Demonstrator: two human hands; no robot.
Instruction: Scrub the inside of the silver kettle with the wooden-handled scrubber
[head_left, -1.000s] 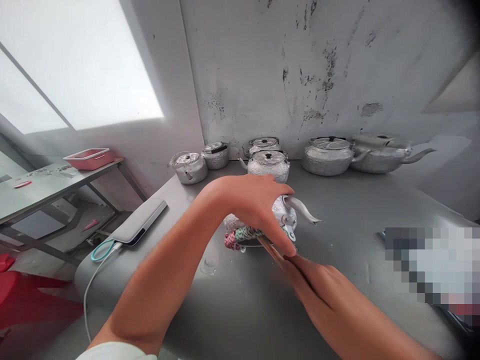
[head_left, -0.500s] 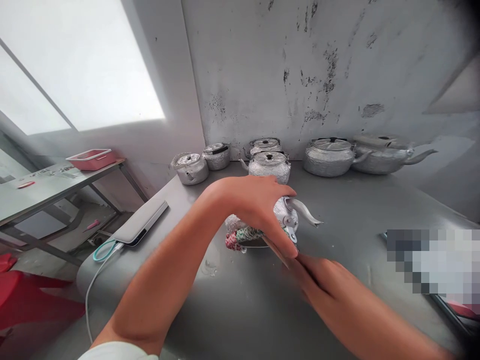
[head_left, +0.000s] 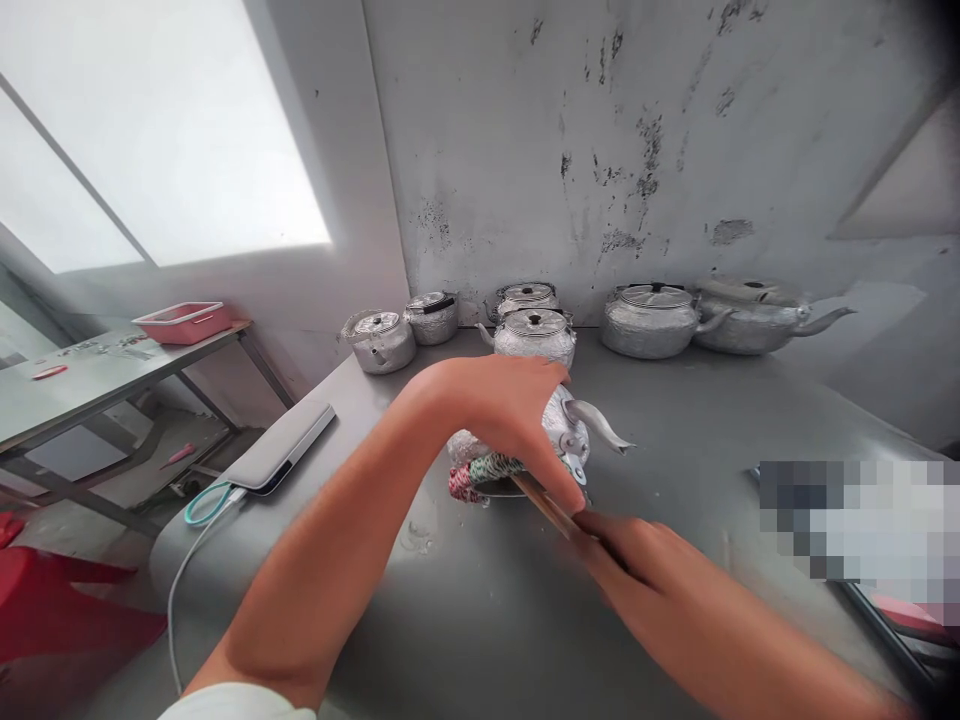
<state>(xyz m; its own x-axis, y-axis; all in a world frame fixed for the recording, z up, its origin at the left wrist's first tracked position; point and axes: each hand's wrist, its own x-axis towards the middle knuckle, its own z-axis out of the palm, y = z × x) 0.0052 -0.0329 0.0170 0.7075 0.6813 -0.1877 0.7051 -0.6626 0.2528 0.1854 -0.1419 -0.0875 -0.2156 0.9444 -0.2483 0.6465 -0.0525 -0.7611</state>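
Note:
A small silver kettle lies tipped on the grey metal table, its spout pointing right. Its handle is wrapped in pink and green cord. My left hand reaches across and lies curled over the kettle's body, gripping it. My right hand is closed round a thin brown stick whose tip runs under the kettle, next to my left thumb.
Several silver kettles stand in a row along the stained back wall. A white flat device with a teal cable lies at the table's left edge. Another table with a pink tray stands left. A blurred patch covers the right.
My right hand drew the stick slightly back and right, so more of the stick shows. The left hand stays on the kettle.

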